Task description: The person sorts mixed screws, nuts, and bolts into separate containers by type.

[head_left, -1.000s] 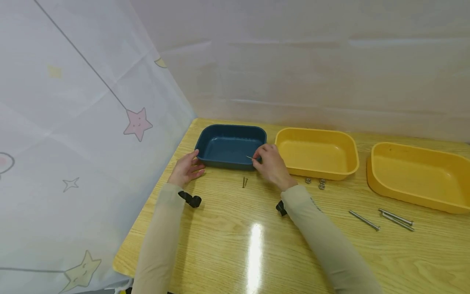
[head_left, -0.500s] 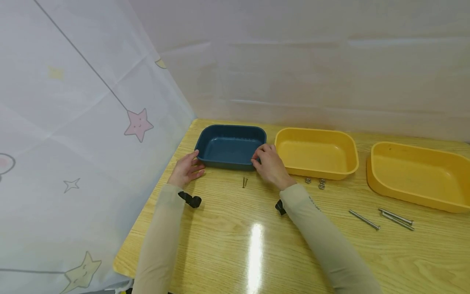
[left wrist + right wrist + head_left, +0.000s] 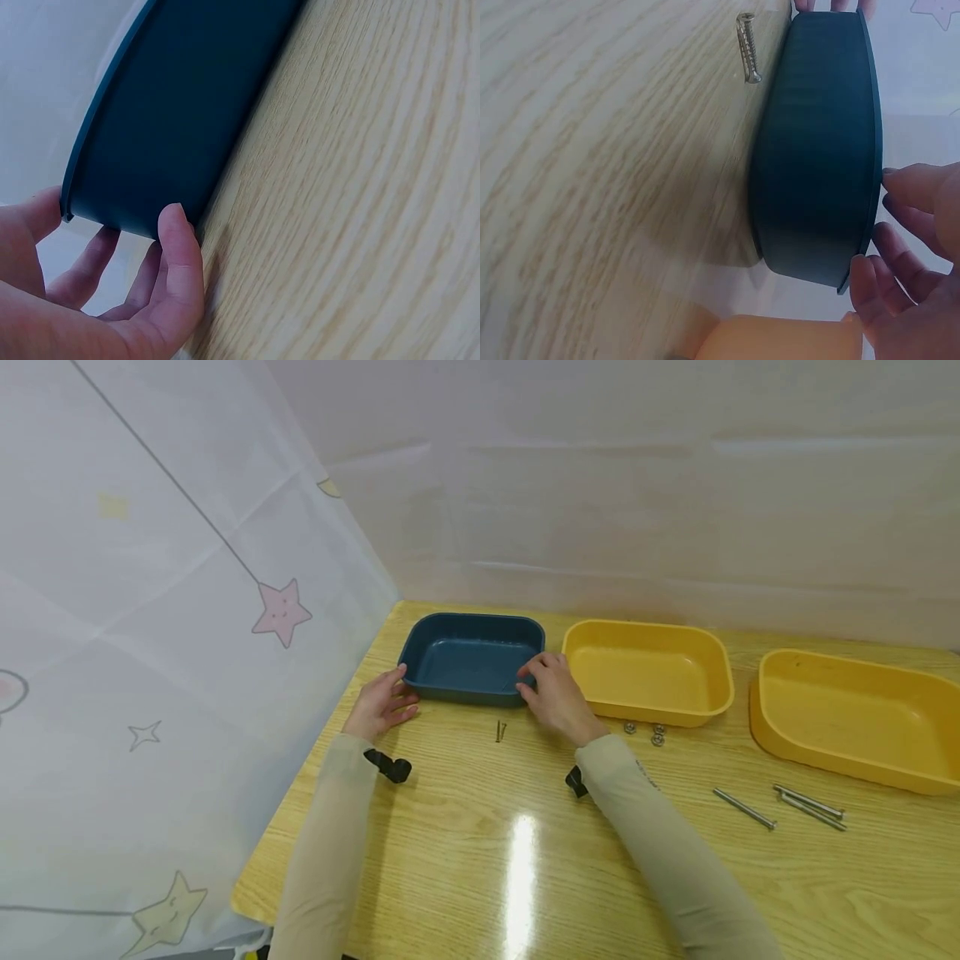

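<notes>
At the left end of a dark blue tray (image 3: 472, 656), my left hand (image 3: 378, 703) holds the rim with its upper digit; the lower fingers lie against the outer wall, as the left wrist view shows. My right hand (image 3: 553, 695) is over the tray's front right corner. Its thumb and forefinger stand apart, with no screw visible between them. A faint thin line near those fingertips shows inside the tray. In the right wrist view the right fingers (image 3: 907, 259) are at the tray's rim. Two small screws (image 3: 498, 732) lie on the table in front of the tray.
Right of the blue tray stands a yellow tray (image 3: 637, 710), with several nuts (image 3: 657, 740) at its front. A second yellow tray (image 3: 847, 760) is further right. In front of it lie a single long bolt (image 3: 744, 809) and a pair of long bolts (image 3: 807, 802).
A second ago my right hand pinched a small screw over the blue tray; its thumb and forefinger have since parted and the screw is gone from them. The left hand has stayed put.
</notes>
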`<state>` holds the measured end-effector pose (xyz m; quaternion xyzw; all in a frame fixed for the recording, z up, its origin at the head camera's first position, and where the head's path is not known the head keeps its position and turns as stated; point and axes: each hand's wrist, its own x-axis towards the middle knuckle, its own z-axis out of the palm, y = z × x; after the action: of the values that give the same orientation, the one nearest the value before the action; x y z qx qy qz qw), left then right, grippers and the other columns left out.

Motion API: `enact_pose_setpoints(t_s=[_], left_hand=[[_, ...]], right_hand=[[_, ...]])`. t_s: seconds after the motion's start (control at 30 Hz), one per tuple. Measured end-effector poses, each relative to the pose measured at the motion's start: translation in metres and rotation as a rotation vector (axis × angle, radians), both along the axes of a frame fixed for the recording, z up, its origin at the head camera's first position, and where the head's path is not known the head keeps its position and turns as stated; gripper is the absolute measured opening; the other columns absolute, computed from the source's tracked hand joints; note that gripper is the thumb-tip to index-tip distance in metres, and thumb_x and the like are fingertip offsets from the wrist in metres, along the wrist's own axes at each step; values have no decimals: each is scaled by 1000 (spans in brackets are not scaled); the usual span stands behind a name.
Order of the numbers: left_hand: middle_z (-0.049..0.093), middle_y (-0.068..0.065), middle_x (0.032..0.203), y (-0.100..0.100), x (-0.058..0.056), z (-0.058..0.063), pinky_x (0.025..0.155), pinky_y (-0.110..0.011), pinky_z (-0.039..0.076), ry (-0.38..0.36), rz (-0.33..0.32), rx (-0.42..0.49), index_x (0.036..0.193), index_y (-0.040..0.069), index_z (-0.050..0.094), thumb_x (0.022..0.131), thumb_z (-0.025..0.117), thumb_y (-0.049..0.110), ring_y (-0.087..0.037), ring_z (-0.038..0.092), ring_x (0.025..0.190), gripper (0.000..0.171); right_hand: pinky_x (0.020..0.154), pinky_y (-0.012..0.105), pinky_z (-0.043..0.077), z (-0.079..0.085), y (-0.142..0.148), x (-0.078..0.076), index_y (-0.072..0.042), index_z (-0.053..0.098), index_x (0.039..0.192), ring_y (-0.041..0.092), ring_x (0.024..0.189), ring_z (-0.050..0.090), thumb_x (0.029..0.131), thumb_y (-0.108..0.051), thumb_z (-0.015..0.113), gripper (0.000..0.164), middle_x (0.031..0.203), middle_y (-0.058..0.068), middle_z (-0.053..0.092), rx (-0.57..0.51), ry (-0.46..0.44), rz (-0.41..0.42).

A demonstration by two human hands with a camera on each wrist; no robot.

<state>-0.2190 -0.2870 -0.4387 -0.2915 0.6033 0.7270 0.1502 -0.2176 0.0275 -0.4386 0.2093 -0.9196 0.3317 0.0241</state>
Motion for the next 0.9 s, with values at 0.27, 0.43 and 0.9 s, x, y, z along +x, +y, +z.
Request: enact_pose_setpoints(t_s=[0.27,0.43,0.9], left_hand=[[42,-8,146,1,-2,0,107,-40,42,-13,6,1,152,26,28,96,57,39,-27,51,122,64],[42,-8,147,-2,-5,-5,106,-40,43,-15,15,10,152,27,27,95,59,40,-27,51,123,66],[42,-7,149,-7,-7,-13,104,-39,45,-3,10,12,152,28,27,94,59,43,-25,53,119,68]], right_hand=[[93,40,43,0,3,0,-8,64,107,29,108,43,96,-20,61,17,115,11,54,-26,-14,-4],[93,40,44,2,4,0,-8,64,108,31,111,42,96,-19,61,17,118,12,53,-42,-38,-17],[93,43,46,16,12,6,-4,63,115,31,107,49,95,-19,62,24,116,14,53,-133,-54,-28]])
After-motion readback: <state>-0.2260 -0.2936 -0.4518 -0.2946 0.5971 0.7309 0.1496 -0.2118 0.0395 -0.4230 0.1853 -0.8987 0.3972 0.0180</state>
